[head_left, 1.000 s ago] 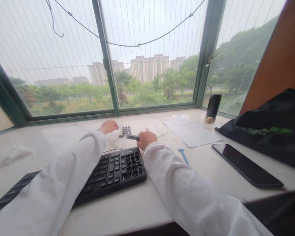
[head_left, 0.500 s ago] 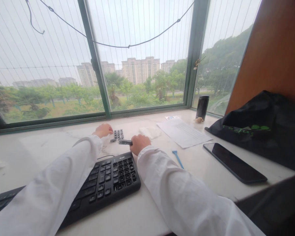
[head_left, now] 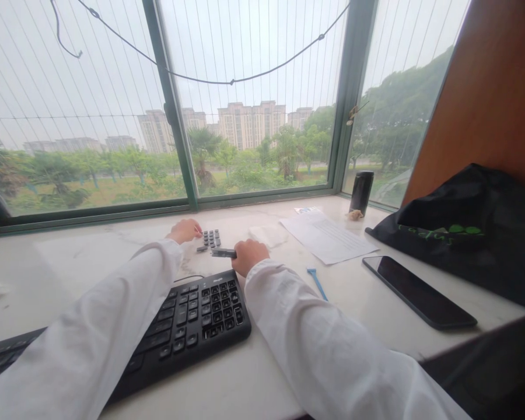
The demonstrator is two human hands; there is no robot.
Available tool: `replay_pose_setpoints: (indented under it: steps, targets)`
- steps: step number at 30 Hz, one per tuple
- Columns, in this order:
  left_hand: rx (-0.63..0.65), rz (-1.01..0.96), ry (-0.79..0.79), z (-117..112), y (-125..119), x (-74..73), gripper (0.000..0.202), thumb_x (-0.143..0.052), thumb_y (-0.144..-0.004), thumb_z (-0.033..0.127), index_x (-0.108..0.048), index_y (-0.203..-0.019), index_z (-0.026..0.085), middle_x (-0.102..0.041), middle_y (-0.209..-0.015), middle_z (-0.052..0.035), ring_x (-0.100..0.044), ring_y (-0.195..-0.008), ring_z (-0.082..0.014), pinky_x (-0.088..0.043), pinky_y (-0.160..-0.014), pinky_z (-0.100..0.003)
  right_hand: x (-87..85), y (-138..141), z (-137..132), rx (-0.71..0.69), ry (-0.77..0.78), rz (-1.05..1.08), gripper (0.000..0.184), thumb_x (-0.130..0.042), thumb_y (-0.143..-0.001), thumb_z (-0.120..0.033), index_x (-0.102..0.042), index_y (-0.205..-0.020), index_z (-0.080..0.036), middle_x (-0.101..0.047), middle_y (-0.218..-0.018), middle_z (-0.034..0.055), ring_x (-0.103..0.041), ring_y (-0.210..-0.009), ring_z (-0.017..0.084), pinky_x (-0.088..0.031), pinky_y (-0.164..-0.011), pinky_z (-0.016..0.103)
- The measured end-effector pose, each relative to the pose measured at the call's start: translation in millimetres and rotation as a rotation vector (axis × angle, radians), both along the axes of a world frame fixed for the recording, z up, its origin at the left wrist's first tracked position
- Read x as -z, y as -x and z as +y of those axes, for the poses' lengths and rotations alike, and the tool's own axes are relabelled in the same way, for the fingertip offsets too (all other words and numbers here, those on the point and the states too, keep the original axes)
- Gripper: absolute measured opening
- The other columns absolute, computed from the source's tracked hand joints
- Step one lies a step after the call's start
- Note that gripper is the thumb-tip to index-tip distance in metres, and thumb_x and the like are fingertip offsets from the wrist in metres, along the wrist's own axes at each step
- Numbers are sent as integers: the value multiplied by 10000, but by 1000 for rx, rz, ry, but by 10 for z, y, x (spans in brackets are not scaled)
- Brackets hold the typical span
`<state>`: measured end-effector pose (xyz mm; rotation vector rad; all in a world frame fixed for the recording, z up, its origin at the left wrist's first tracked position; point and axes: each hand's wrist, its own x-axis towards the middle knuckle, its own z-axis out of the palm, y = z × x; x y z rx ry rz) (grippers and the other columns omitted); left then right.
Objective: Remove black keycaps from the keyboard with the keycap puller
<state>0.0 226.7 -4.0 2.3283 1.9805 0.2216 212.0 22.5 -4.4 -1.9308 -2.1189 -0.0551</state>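
Observation:
Past the far edge of the keyboard, my right hand [head_left: 250,256] is closed around a dark bar-shaped tool [head_left: 224,253], which looks like a small brush. It points left, close to the loose keycaps [head_left: 211,238], which are laid out in rows on the white tabletop. My left hand [head_left: 184,231] is at the left side of these keycaps with its fingers curled together; whatever is between its fingertips is too small to make out. The black keyboard [head_left: 192,335] lies under my left forearm. Bare key sockets [head_left: 221,309] show across its number pad.
A blue plastic tool [head_left: 317,284] lies right of my right wrist. Beyond are a white tissue [head_left: 269,235], a printed sheet [head_left: 328,238] and a black can-shaped container [head_left: 361,193]. A phone [head_left: 415,291] and a black bag [head_left: 459,233] occupy the right side.
The view has shifted very slightly. Both hands keep nearly the same places, and the dark tool stays in my right hand.

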Motion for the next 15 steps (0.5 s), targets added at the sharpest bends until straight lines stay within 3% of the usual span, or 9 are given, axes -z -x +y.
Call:
replay_pose_setpoints:
  steps: [5,9,15]
  targets:
    - [-22,15,-10,-129,-28,-97,293,-697,-714,375,-692,-976,243,-721,-991,-10,-646,-692,-127,-431,-662,-217,56,-18,49,-30,-61,22,242,-532,-772,-298,-695,-918,-194,-683,-891,120,-649,-819,250,-465,-671,335]
    - [-27,48,-59,-331,-69,-259,278,-681,-728,341,-694,-985,237,-714,-1021,-39,-650,-796,-166,-435,-696,-235,43,-5,47,-39,-89,63,264,-501,-804,-340,-698,-909,-198,-686,-891,118,-647,-780,244,-446,-639,321]
    - [140,112,-126,-986,-164,-548,239,-646,-726,439,-734,-878,276,-724,-939,-14,-632,-849,-177,-424,-705,-225,19,26,23,-67,-116,192,299,-454,-856,-367,-708,-903,-216,-697,-870,109,-630,-747,223,-400,-624,296]
